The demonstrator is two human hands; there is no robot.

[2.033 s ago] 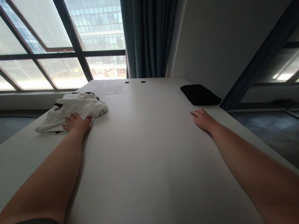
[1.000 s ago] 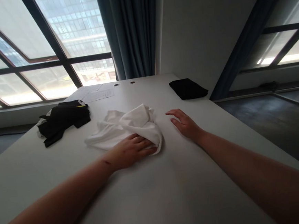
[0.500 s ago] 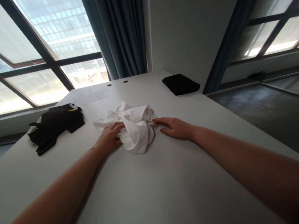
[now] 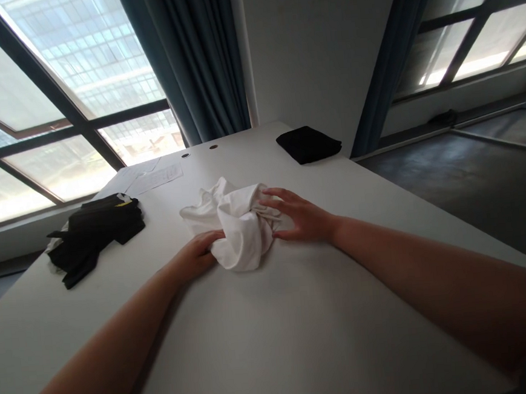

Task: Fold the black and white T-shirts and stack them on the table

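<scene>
A crumpled white garment [image 4: 240, 229] lies bunched on the white table, its exact kind hidden by the folds. At its left side, my left hand [image 4: 199, 253] has its fingers closed into the fabric, the fingertips partly hidden by a fold. My right hand [image 4: 298, 215] rests against the garment's right side, fingers spread and thumb low, touching the gathered folds without closing around them.
A loose pile of black clothing [image 4: 97, 231] lies on the table's left, with paper sheets [image 4: 154, 176] behind it. A folded black cloth [image 4: 309, 145] sits at the far right edge. Windows, blue curtains [image 4: 202, 62] and a wall stand beyond the white table [image 4: 256, 343].
My right hand has spread its fingers and moved further onto the garment. The garment's left part is drawn in more. My left hand has shifted slightly nearer, and the view has turned a little.
</scene>
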